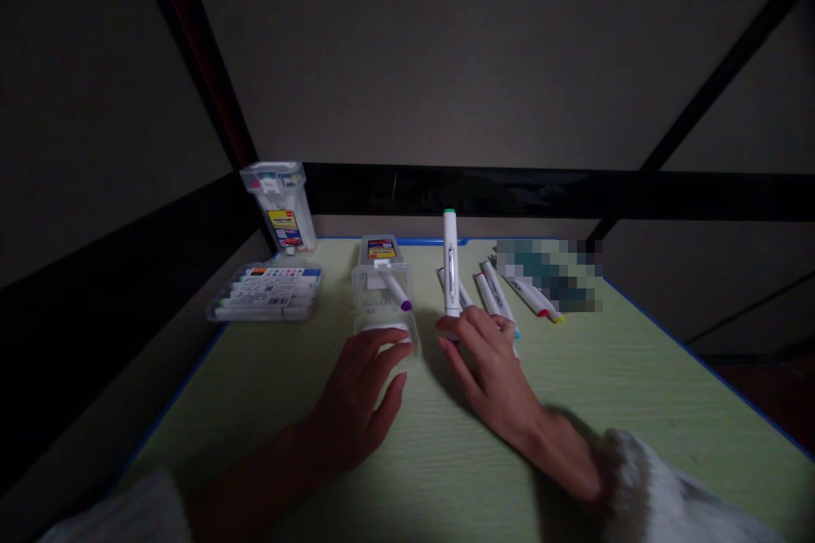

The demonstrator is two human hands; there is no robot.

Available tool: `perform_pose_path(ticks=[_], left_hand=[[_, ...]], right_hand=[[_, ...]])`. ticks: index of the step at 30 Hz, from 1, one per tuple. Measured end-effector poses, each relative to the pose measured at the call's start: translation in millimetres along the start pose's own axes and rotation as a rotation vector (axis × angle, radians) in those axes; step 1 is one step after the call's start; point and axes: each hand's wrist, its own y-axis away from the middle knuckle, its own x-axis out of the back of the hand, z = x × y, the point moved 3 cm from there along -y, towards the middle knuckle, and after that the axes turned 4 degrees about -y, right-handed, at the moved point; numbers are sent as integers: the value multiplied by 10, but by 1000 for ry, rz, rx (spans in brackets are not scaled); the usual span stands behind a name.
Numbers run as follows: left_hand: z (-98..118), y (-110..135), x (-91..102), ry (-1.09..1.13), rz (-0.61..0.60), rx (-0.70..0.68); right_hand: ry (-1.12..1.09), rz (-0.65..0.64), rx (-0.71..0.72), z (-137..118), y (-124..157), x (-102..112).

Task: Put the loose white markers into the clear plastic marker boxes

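Observation:
My right hand (487, 365) is closed on the lower end of a white marker (451, 259) with a green tip, held upright over the table. My left hand (362, 394) has its fingers stretched out and thumb apart, over the near edge of a clear flip lid (411, 324); whether it presses on the lid I cannot tell. The lid belongs to an open clear plastic marker case (360, 259) lying on its back, mouth toward me. A purple-capped marker (396, 288) rests at the case's mouth, partly over its rim.
Several loose white markers (497, 293) lie right of centre, some partly behind my right hand. A full marker case (286, 221) stands at the back left, with another filled case (267, 293) lying before it. A blurred patch (548, 271) covers something at the right rear of the green table (446, 475).

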Motion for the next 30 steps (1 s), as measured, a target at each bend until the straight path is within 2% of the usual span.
perform_pose_path(ticks=[4, 14, 19, 30], left_hand=[[-14, 22, -11, 81, 8, 38], [48, -6, -40, 324, -76, 191], [53, -17, -48, 379, -33, 244], [-99, -49, -142, 706, -7, 591]], right_hand=[[-17, -31, 69, -36, 1, 2], [4, -113, 314, -124, 16, -18], [5, -135, 378, -137, 27, -23], [22, -181, 541, -194, 46, -42]])
